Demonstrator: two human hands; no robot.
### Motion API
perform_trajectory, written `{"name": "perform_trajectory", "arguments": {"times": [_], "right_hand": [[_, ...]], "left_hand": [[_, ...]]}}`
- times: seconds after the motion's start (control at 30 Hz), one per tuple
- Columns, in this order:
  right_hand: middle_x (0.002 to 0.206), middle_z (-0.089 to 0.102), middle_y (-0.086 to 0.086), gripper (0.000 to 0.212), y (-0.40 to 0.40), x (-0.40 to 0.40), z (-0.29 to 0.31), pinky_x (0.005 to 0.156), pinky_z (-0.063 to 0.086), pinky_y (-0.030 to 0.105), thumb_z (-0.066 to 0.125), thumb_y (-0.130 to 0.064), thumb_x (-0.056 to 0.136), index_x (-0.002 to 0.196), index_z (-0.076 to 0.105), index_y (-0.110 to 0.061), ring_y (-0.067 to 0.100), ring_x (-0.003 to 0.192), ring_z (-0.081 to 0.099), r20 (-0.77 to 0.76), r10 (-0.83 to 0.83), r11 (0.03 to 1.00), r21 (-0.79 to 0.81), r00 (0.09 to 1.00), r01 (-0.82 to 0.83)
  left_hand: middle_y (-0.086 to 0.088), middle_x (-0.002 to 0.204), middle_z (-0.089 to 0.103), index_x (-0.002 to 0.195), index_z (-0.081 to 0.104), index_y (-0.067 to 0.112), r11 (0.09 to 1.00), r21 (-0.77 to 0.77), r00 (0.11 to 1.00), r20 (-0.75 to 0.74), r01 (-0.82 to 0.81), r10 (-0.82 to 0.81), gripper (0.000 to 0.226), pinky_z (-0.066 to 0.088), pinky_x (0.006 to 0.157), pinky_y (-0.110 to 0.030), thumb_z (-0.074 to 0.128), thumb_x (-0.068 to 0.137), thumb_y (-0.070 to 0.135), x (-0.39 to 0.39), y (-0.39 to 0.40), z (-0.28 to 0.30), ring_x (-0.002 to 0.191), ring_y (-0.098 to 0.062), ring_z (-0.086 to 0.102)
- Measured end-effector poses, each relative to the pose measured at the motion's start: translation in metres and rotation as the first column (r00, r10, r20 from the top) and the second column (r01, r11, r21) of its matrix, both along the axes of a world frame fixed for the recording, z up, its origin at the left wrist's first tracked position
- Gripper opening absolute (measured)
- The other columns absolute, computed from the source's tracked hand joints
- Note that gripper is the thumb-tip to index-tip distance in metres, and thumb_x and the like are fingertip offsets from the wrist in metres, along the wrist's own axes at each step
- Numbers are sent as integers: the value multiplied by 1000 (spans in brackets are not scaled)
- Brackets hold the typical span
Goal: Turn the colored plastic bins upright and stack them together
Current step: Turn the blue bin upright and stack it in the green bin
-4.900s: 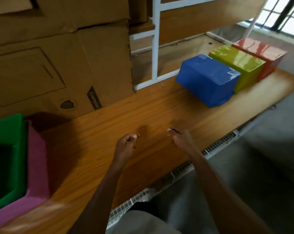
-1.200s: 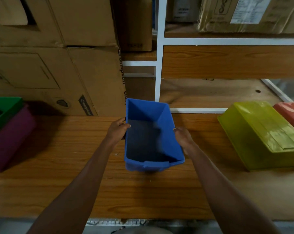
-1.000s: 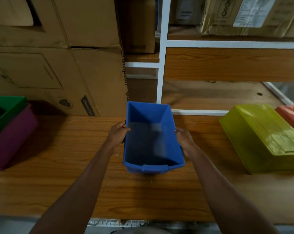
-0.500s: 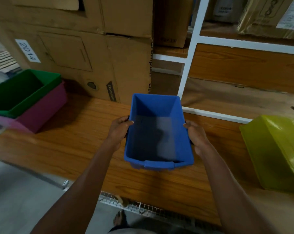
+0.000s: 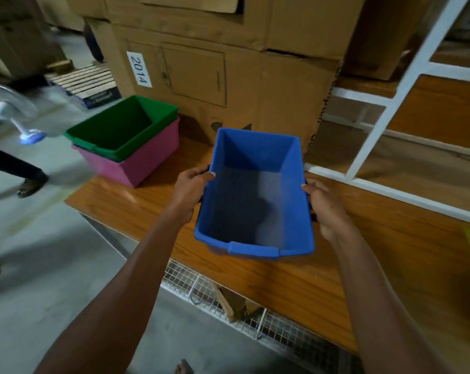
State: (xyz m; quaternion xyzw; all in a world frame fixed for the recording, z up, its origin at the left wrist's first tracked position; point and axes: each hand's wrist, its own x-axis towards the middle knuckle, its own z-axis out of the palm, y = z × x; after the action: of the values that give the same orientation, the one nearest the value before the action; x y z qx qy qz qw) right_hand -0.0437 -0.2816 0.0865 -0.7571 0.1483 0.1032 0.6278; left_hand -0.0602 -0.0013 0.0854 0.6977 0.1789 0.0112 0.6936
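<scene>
Blue bin [image 5: 255, 195] upright, held above the wooden shelf [image 5: 136, 206]. Left hand [image 5: 192, 184] and right hand [image 5: 324, 205] grip its long rims, fingers curled over the edges. Green bin [image 5: 120, 125] sits nested inside pink bin [image 5: 144, 163] at the shelf's left end.

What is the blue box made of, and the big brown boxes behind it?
The blue bin looks like moulded plastic: one even colour, smooth thin walls, a rolled rim with a lip, and a soft sheen inside. The brown boxes behind look like cardboard: dull, matte brown, with folded flaps, creases, torn edges and a paper label stuck on. Touch would confirm both.
</scene>
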Motion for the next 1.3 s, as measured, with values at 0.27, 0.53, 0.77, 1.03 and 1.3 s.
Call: {"name": "perform_trajectory", "arguments": {"times": [0.27, 0.53, 0.77, 1.03, 1.3], "right_hand": [[109, 73, 7, 23, 127, 13, 9, 77, 56, 41, 51, -37, 104, 122, 63, -27, 26, 99, 71, 14, -17, 1000, -2, 1000, 17], [111, 74, 3, 25, 201, 31, 37, 84, 59, 46, 62, -28, 99, 123, 64, -22, 23, 97, 71, 127, -86, 996, -15, 988, 88], [101, 72, 1, 13, 234, 75, 70, 87, 60, 53, 60, -18, 100, 111, 63, -24, 23, 91, 71, 238, -180, 979, -56, 954, 198], [107, 74, -8, 12, 279, 135, 102, 90, 57, 54, 55, -27, 98, 102, 61, -36, 20, 96, 71, 401, -185, 946, -173, 897, 273], [96, 66, -15, 24, 328, 168, 161, 86, 55, 35, 53, -23, 96, 112, 66, -35, 12, 90, 64, 600, -76, 853, -374, 797, 363]], "left_hand": [[-5, 108, 78, 118, 75, 25, 998, 62, 999, 39, 5, -7, 28, 55, 69, -37, 61, 95, 19, 7, 128, 14, 99, -30, 74], [-12, 105, 77, 123, 72, 14, 996, 54, 989, 121, 74, -80, 30, 63, 70, -37, 55, 99, 7, 38, 193, 50, 90, -28, 74], [-1, 112, 75, 125, 71, 25, 978, 142, 968, 178, 153, -177, 30, 57, 77, -38, 55, 101, 16, 99, 229, 72, 101, -21, 71], [-2, 119, 66, 144, 49, 18, 952, 279, 954, 229, 127, -194, 49, 55, 73, -31, 64, 99, 31, 171, 270, 98, 101, -19, 68], [-7, 125, 58, 136, 59, 18, 729, 665, 560, 671, -163, -487, 49, 49, 99, -49, 64, 89, 29, 227, 276, 167, 116, -25, 56]]}}
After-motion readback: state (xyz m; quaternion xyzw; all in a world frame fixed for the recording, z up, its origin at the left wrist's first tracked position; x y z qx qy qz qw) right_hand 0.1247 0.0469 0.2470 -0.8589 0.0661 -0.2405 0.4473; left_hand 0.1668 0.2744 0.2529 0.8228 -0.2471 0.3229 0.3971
